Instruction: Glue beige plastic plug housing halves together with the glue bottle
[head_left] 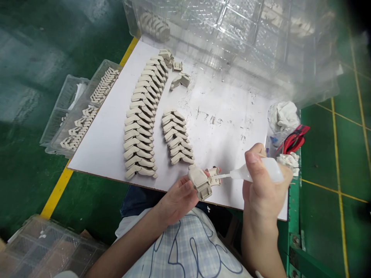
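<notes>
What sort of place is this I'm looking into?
Probably a factory or workshop assembly station: rows of matching beige parts lie on a white worktop, clear trays of smaller pale pieces sit beside it, and yellow lines mark the green floor.

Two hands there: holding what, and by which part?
Left hand: beige pieces, by their edges. Right hand: white bottle, around its body.

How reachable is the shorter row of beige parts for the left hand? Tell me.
Probably yes: the shorter row lies just beyond the left hand, with nothing blocking it, though that hand is occupied holding a beige part.
</notes>
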A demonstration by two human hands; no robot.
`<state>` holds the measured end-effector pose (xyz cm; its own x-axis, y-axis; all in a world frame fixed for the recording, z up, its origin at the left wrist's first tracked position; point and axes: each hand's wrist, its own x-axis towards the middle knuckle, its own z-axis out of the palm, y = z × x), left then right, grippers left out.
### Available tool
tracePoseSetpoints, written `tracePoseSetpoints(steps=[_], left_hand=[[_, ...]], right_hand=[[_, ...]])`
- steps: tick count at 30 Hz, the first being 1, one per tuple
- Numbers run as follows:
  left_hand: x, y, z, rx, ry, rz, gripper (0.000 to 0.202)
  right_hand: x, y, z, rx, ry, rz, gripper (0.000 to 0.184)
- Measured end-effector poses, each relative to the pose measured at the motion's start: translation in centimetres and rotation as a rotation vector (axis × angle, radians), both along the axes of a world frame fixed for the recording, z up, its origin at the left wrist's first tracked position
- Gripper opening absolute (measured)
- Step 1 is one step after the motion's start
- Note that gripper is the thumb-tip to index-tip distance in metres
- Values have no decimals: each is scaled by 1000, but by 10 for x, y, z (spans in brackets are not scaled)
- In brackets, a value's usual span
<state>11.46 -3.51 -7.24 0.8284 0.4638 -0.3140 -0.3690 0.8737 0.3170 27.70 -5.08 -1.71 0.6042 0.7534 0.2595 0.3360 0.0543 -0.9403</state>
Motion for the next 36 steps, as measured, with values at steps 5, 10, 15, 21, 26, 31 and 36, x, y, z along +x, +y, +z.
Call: tracePoseSetpoints(steps=[5,10,15,21,26,31,36], left_hand=[[1,0,-1,6,-12,13,38],[1,0,-2,29,-78,26,33],[1,2,-2,32,-90,9,32],[2,3,-1,25,-98,24,30],[3,4,5,-7,-54,42,31],[2,5,10,-54,-4,51,32],[1,2,5,-82,-10,54,32]], right_hand=[[-1,0,0,32,32,21,55],[-1,0,1,47,41,19,53],[5,-1,2,63,37,-27,51],[7,-3,0,23,-1,-59,51],[5,-4,-1,40,24,-41,51],[17,-1,-1,87,154,-197,49],[47,1,-21,21,445,-202,55]])
